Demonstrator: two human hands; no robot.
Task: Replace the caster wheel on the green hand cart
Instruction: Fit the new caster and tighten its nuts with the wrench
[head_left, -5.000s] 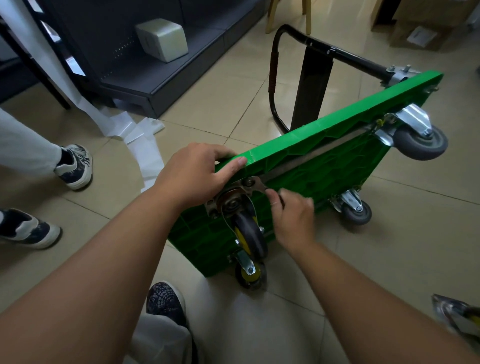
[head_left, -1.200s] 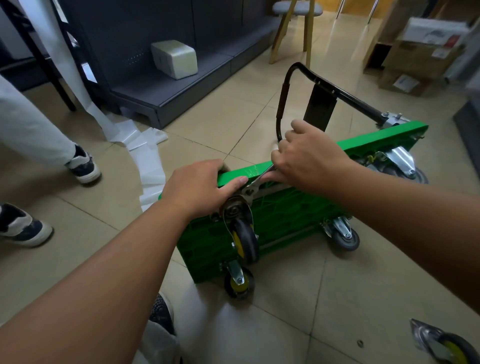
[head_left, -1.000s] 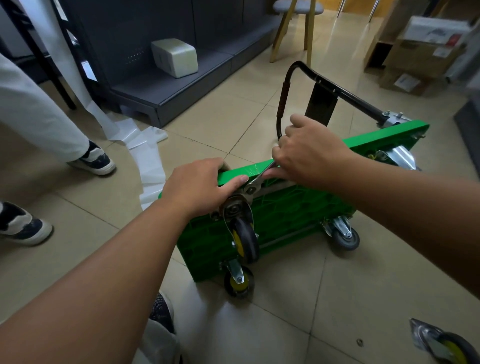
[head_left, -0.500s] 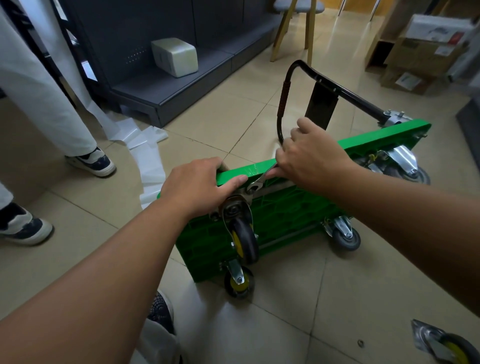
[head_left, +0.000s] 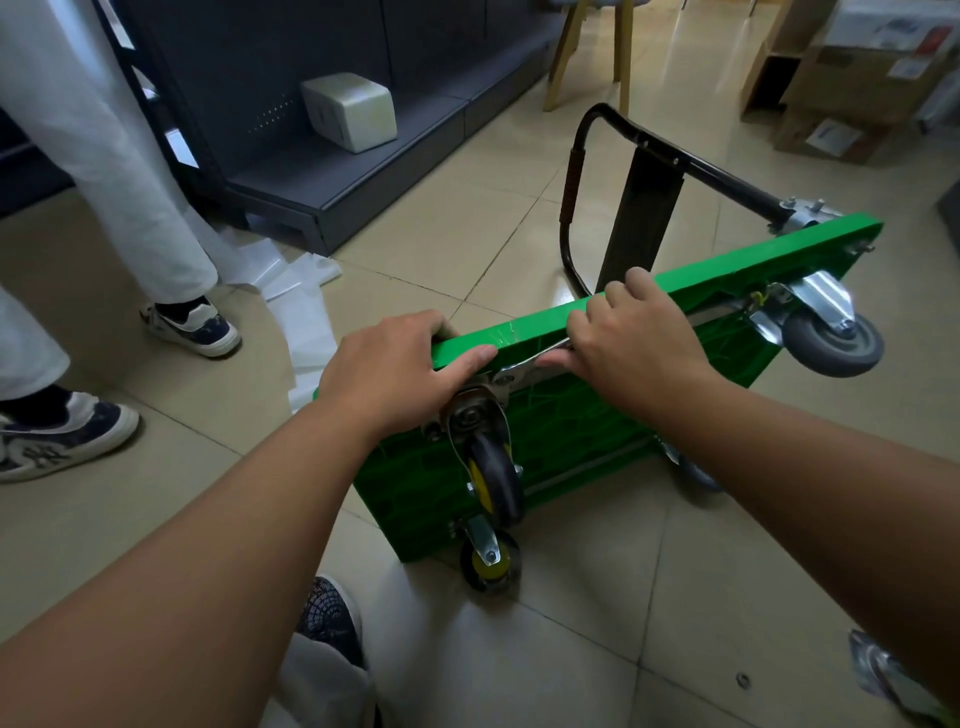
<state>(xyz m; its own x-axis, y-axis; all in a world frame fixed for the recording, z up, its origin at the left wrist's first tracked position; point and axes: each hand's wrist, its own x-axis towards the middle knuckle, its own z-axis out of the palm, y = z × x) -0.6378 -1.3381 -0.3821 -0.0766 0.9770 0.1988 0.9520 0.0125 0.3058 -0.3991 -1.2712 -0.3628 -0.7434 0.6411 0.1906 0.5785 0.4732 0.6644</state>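
The green hand cart (head_left: 566, 431) stands on its long edge on the floor, underside facing me. My left hand (head_left: 395, 369) grips its top edge, right above a black-and-yellow caster (head_left: 491, 467) on a metal plate. My right hand (head_left: 634, 338) holds a silver wrench (head_left: 524, 366) whose head sits on a bolt of that plate. A second yellow caster (head_left: 488, 561) touches the floor below. A grey caster (head_left: 831, 340) sticks out at the cart's far end.
The cart's black folding handle (head_left: 644, 208) lies on the tiles behind it. A loose caster (head_left: 883, 670) lies at the bottom right, near a small washer (head_left: 743, 679). Another person's legs and shoes (head_left: 189, 322) stand at left beside a dark shelf base (head_left: 332, 171). Cardboard boxes (head_left: 857, 88) sit far right.
My right hand moved up from the caster plate and now holds a wrench on the plate's bolt, rocking slightly. The other person stepped closer at left. My left hand stayed on the cart's edge.
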